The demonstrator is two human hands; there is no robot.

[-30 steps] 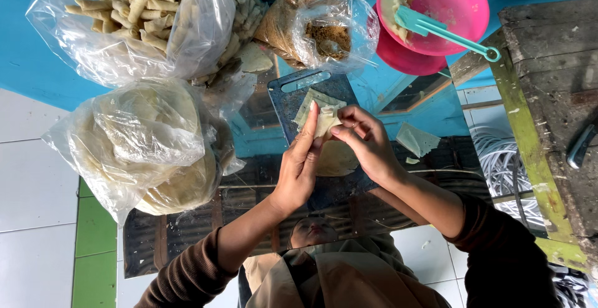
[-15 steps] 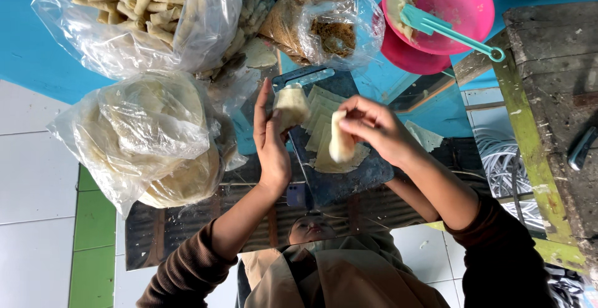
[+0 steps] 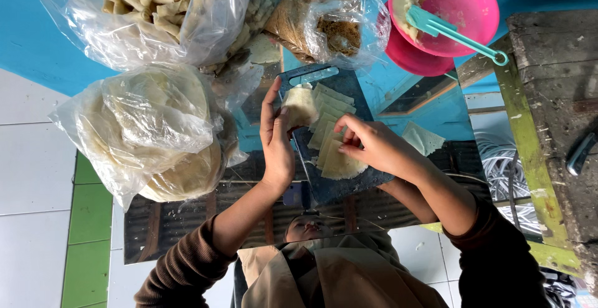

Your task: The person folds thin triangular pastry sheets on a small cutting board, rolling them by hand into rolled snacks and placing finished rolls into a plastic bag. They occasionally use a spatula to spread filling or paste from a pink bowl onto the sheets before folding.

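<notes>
My left hand [image 3: 276, 138] holds a pale folded pastry roll [image 3: 300, 105] at its fingertips, lifted over the top of a dark cutting board [image 3: 333, 183]. My right hand [image 3: 372, 146] rests on the board, fingertips pinching the edge of a stack of thin cream wrapper sheets [image 3: 332, 135] that lie fanned across it. The board sits on a reflective mirror-like tabletop [image 3: 187, 233].
A clear bag of finished rolls [image 3: 152, 9] lies at the top left, a bag of round wrappers [image 3: 152, 133] at the left, a bag of brown crumbs [image 3: 330, 24] at the top. A pink bowl [image 3: 445, 12] with a teal spoon [image 3: 451, 31] stands top right. A worn wooden bench [image 3: 548, 115] borders the right.
My left hand took the roll and carried it up toward the board's top edge. My right hand let go of it and dropped onto the wrapper stack.
</notes>
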